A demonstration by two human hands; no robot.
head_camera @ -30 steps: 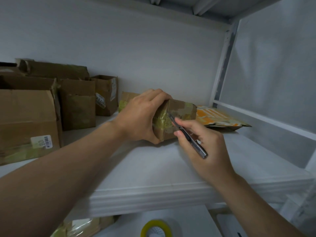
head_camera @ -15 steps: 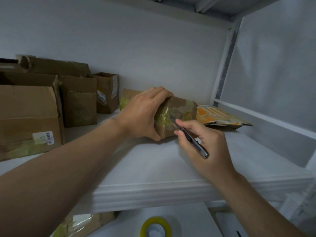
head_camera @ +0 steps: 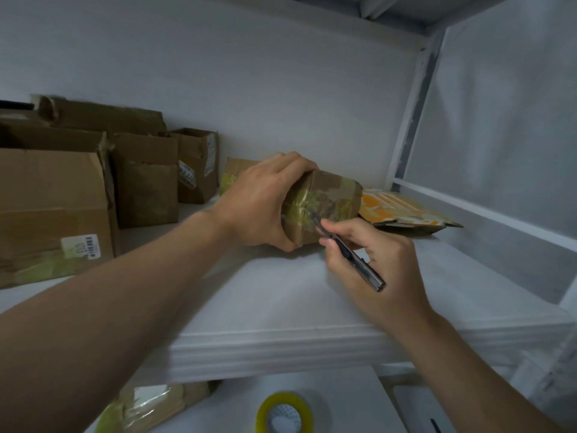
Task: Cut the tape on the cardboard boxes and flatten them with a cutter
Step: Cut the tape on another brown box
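The cutter (head_camera: 359, 264) has edged down the box (head_camera: 331, 195).

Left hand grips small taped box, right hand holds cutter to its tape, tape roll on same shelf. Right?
No: head view shows the tape roll on the lower surface, under the shelf. Left hand, small taped box, right hand and cutter as stated.

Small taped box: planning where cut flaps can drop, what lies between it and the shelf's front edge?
In the head view, only the right hand holding the cutter against the small taped box; the rest of the white shelf is bare.
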